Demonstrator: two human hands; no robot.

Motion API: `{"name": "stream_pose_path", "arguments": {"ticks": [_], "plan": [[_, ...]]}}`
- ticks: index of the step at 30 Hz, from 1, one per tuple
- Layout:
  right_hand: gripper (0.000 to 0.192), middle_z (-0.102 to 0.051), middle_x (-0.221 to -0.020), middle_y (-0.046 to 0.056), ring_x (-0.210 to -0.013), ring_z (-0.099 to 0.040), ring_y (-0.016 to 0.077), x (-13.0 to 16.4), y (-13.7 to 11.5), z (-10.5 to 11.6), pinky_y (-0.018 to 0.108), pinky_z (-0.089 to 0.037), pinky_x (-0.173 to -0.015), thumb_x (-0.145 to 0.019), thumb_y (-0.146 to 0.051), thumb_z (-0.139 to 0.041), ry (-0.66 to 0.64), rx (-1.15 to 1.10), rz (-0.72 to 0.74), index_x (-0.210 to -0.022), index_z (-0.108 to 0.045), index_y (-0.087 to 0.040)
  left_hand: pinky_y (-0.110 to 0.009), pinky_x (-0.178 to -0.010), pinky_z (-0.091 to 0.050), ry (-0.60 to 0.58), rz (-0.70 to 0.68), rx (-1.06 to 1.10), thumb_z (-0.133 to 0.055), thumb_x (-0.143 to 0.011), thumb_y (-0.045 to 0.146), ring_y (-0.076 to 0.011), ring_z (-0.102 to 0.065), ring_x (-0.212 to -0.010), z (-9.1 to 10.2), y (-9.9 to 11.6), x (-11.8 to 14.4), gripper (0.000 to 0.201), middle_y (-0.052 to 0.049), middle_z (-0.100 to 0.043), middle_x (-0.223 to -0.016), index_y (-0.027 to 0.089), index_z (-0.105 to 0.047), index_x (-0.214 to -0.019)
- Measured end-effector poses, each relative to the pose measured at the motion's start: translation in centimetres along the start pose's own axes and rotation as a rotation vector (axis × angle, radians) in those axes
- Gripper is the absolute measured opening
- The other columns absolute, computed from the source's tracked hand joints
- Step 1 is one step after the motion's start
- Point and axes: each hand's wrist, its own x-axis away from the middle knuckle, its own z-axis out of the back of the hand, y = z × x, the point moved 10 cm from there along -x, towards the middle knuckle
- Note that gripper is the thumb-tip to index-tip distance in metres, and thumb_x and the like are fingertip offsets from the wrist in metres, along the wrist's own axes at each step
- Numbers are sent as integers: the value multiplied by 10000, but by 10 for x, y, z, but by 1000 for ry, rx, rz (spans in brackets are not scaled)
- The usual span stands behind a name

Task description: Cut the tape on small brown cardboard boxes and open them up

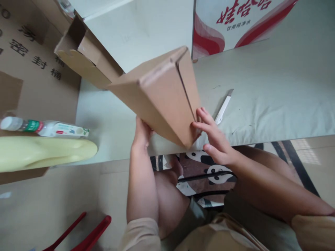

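A closed brown cardboard box [159, 101] is tilted up above the table's front edge, one end turned toward me with a dark seam along it. My left hand [143, 133] grips it from the left and beneath; most of those fingers are hidden behind the cardboard. On the other side, my right hand [213, 137] is open, its fingers spread and the fingertips resting against the box's end near the seam. Just beyond that hand lies a white utility knife [224, 107] on the table, with its blade pointing away.
Pale green cloth covers the table [274, 101]. An open cardboard box [86, 62] stands at the back left, near a plastic bottle [52, 128] and a pale yellow object [47, 151]. Behind stands a red-and-white carton [235, 28]. Red bars [91, 235] show at lower left.
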Motion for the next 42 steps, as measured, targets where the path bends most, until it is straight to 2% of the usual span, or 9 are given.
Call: {"name": "stream_pose_path", "arguments": {"ticks": [5, 10, 16, 20, 24, 28, 34, 38, 42], "plan": [[550, -351, -1674, -34, -1589, -253, 294, 0, 0, 25, 592, -237, -1304, -1009, -477, -445, 127, 46, 1, -1552, -412, -395, -317, -564, -548, -200, 83, -57, -371, -677, 1010, -238, -712, -733, -31, -17, 8, 922, -100, -718, -775, 203, -699, -979], [461, -499, -1575, 15, -1545, -347, 330, 2, 2, 45, 630, -241, -1294, -997, -488, -462, 249, 184, -42, -1427, -563, -358, -328, -557, -553, -396, 128, -412, -561, -767, 855, -211, -679, -608, -52, -27, 20, 687, -79, -700, -644, 184, -709, -746], [367, -544, -1524, 37, -1478, -455, 293, -10, 4, 29, 594, -280, -1292, -977, -369, -533, 125, 158, 15, -1323, -648, -328, -403, -991, -572, 51, -610, -385, -641, -895, 557, -241, -706, -1138, -35, 68, 42, 412, -91, -760, -1154, 217, -728, -1111], [375, -565, -1492, 50, -1428, -509, 280, -15, -1, 17, 575, -298, -1285, -973, -354, -531, 54, 153, 79, -1329, -643, -315, -495, -1188, -430, -128, -993, -450, -523, -992, 475, -246, -609, -1311, -71, 99, 84, 320, -32, -737, -1205, 279, -741, -1120], [367, -612, -1401, 91, -1324, -577, 284, -15, -2, 29, 517, -468, -1147, -997, -402, -477, 125, 198, 42, -1290, -654, -272, -542, -1240, -343, -127, -1038, -498, -471, -1019, 432, -254, -587, -1313, -82, 95, 93, 329, -19, -730, -1195, 285, -757, -1087], [334, -688, -992, 89, -926, -658, 235, -6, 33, 68, 414, -553, -839, -1000, -398, -451, 276, 454, -267, -1134, -707, -230, -528, -1253, -317, -89, -1022, -451, -484, -1013, 388, -244, -593, -1295, -84, 90, 94, 304, -11, -733, -1194, 290, -760, -1093], [386, -695, -915, 149, -824, -621, 289, 16, 100, 86, 407, -483, -703, -908, -440, -552, -10, 916, -648, -1132, -733, -183, -506, -1252, -305, -13, -1022, -436, -481, -1005, 371, -247, -557, -1330, -88, 86, 103, 310, -20, -720, -1222, 282, -754, -1124], [352, -693, -860, 113, -757, -611, 252, 17, 105, 92, 368, -463, -651, -889, -466, -592, -6, 780, -676, -1065, -710, -186, -518, -1242, -310, 24, -1083, -519, -415, -1009, 414, -262, -546, -1339, -94, 83, 112, 389, -49, -700, -1273, 261, -722, -1190], [472, -687, -921, 69, -758, -617, 213, 6, 62, 98, 354, -497, -658, -851, -530, -679, 169, 460, -379, -1190, -615, -208, -550, -1235, -301, 33, -1168, -638, -369, -985, 562, -302, -542, -1334, -106, 81, 120, 518, -91, -671, -1300, 240, -679, -1246]]}}
